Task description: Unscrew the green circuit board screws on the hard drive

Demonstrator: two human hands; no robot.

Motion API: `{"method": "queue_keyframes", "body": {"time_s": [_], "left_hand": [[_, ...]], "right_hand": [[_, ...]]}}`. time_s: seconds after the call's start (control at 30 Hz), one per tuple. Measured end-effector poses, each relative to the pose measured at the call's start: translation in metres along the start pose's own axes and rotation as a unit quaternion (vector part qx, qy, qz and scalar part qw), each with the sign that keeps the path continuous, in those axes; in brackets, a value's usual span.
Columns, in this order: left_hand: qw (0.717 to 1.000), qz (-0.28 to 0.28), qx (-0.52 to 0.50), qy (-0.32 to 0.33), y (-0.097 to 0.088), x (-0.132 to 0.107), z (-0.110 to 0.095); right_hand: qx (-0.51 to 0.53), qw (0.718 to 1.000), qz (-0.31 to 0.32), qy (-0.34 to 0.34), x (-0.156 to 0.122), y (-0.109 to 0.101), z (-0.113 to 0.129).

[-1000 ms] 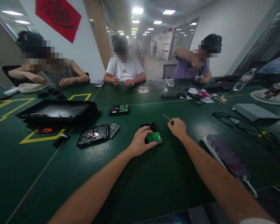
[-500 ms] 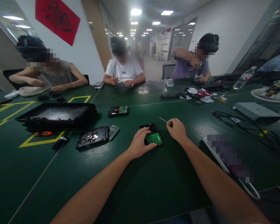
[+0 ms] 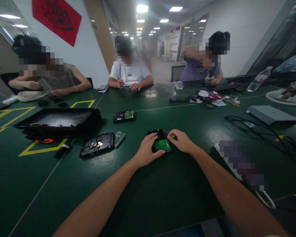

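Observation:
A hard drive (image 3: 162,145) with a green circuit board on its upper face lies on the table in front of me. My left hand (image 3: 146,148) grips it from the left, fingers across the far side and thumb along the near edge. In my right hand (image 3: 183,141) is a screwdriver (image 3: 173,136), its thin shaft pointing left over the drive's far right part. My fingers sit close to the drive's right edge; whether the tip touches a screw cannot be made out.
To the left lie an opened drive casing (image 3: 96,145), a loose circuit board (image 3: 119,138) and another hard drive (image 3: 124,116). A black tray (image 3: 56,120) stands beyond. A white-edged device (image 3: 228,163), cables (image 3: 251,125) and a grey box (image 3: 272,114) are at right. Three people sit opposite.
My right hand has moved left with the screwdriver, from beside the hard drive to over its right part. The left hand keeps its grip on the drive.

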State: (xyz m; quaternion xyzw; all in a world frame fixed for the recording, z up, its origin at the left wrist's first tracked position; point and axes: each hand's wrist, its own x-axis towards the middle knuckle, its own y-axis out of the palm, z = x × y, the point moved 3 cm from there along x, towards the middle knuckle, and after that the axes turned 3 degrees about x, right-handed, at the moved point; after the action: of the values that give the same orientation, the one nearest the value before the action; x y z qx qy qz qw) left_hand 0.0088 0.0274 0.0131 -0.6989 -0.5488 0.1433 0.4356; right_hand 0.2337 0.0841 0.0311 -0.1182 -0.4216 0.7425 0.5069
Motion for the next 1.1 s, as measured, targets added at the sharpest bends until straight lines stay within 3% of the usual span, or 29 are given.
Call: {"method": "queue_keyframes", "body": {"time_s": [0.47,0.87,1.1], "left_hand": [[0.998,0.051,0.029,-0.015,-0.0026,0.0017,-0.002],[0.997,0.054,0.047,-0.005,-0.0021,0.0017,-0.0031],[0.997,0.06,0.045,-0.007,-0.002,0.0021,-0.0025]], "right_hand": [[-0.005,0.999,0.015,-0.04,0.0003,0.0046,0.0002],[-0.03,0.997,0.013,-0.071,-0.0002,0.0067,0.0011],[-0.021,0.998,0.008,-0.053,-0.0001,0.0061,0.0017]]}}
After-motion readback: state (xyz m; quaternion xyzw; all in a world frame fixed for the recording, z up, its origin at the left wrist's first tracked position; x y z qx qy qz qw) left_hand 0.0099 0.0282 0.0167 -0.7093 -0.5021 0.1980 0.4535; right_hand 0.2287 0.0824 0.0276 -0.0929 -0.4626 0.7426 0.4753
